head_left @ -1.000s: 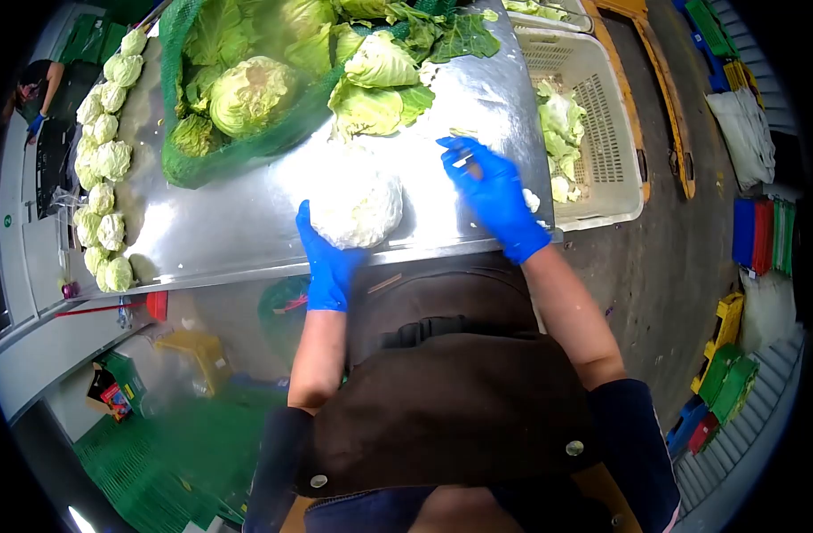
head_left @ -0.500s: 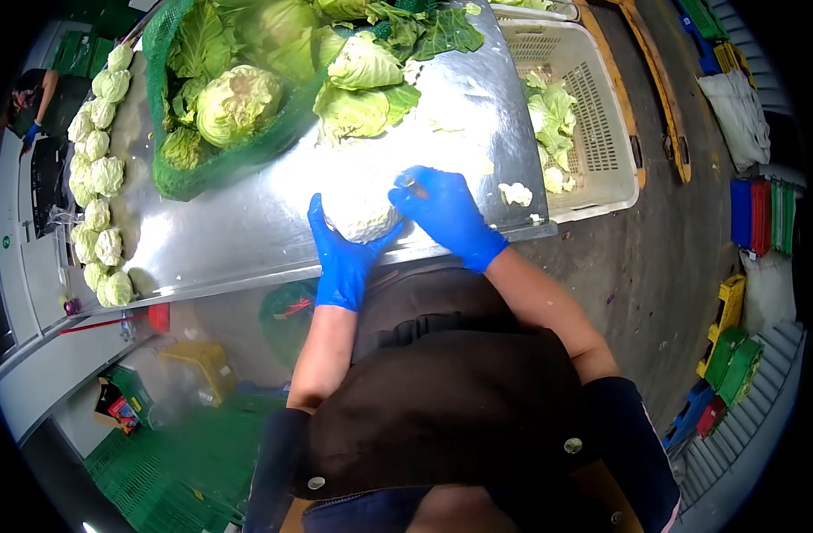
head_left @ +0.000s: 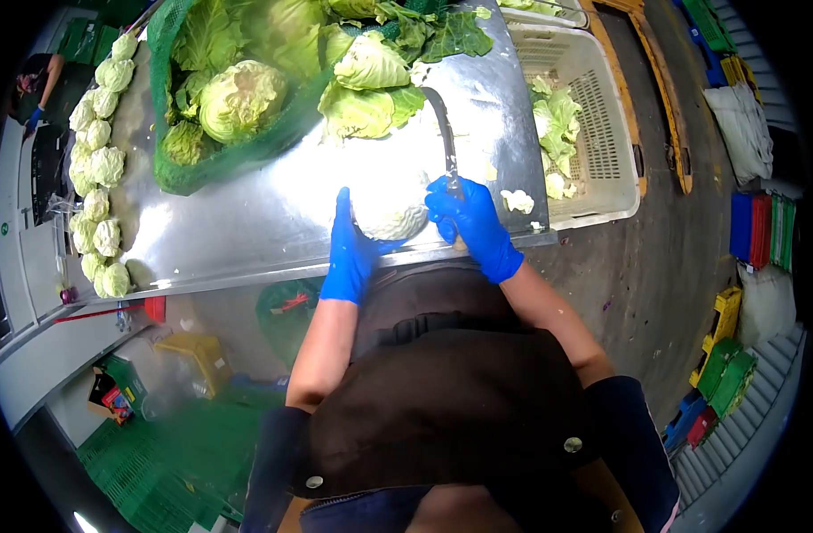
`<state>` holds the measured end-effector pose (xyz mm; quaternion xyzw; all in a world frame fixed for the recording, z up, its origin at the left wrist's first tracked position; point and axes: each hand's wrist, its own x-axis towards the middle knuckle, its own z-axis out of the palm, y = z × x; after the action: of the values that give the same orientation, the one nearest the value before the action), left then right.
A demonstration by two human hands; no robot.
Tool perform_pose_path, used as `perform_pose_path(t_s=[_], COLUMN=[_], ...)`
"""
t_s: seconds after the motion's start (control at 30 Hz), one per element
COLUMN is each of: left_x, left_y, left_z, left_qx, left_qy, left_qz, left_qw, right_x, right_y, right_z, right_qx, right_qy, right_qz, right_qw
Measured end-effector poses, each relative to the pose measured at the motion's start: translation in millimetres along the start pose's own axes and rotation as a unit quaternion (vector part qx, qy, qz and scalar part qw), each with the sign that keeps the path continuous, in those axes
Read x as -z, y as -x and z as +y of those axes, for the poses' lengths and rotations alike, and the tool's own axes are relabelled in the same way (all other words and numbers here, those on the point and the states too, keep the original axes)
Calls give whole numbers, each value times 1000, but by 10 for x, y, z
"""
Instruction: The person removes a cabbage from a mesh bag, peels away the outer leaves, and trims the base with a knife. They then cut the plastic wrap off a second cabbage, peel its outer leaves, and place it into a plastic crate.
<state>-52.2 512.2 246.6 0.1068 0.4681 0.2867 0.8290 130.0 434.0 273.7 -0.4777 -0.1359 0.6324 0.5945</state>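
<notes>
A pale, trimmed cabbage [head_left: 396, 211] rests near the front edge of the steel table, its far side lost in glare. Along its left side my left hand [head_left: 351, 253], in a blue glove, has its fingers stretched out and its thumb by the near edge. My right hand [head_left: 470, 222], also gloved, is closed round the handle of a curved knife [head_left: 447, 138]. The blade points away from me, to the right of the cabbage. Beyond it lie a greener cabbage [head_left: 371, 64] and a loose outer leaf [head_left: 358, 113].
A green net bag [head_left: 171, 173] of cabbages lies at the back left. Several trimmed cabbages [head_left: 106, 166] line the table's left end. At the right, a white crate [head_left: 606, 129] holds leaves. Leaf scraps [head_left: 517, 201] lie near the corner. Another person's arm [head_left: 47, 87] shows far left.
The knife has swung into plain view in my right hand, its blade pointing away. My right hand has moved right, off the cabbage. My left fingers have straightened beside the cabbage.
</notes>
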Motion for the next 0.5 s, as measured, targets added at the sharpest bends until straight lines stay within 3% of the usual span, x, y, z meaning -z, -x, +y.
perform_pose_path(t_s=[0.03, 0.07, 0.1, 0.17, 0.23, 0.3, 0.4, 0.5], left_x=[-12, -150, 26, -196, -268, -291, -283, -317], left_y=[-6, 36, 8, 149, 178, 145, 146, 187], left_z=[-28, -16, 49, 222, 264, 285, 344, 351], left_qx=[-66, -203, -335, -382, -409, -471, -485, -510], left_qy=[-95, -191, -327, -473, -597, -602, -639, -626], left_qz=[61, 135, 76, -57, -84, -62, -69, -72], left_qw=[991, 951, 880, 792, 685, 642, 593, 586], right_x=[30, 44, 47, -5, -38, -38, -3, -46], right_y=[-29, -49, -66, -95, -143, -153, -120, -137], right_z=[8, 23, 36, 38, 17, 43, 38, 37], right_qx=[-6, -13, -20, -22, -17, -9, 3, 34], right_qy=[-16, -33, -51, -36, -30, -40, -26, -24], right_qz=[-15, -30, -45, -44, -43, -31, -24, 10], right_qw=[1000, 999, 997, 998, 998, 999, 999, 999])
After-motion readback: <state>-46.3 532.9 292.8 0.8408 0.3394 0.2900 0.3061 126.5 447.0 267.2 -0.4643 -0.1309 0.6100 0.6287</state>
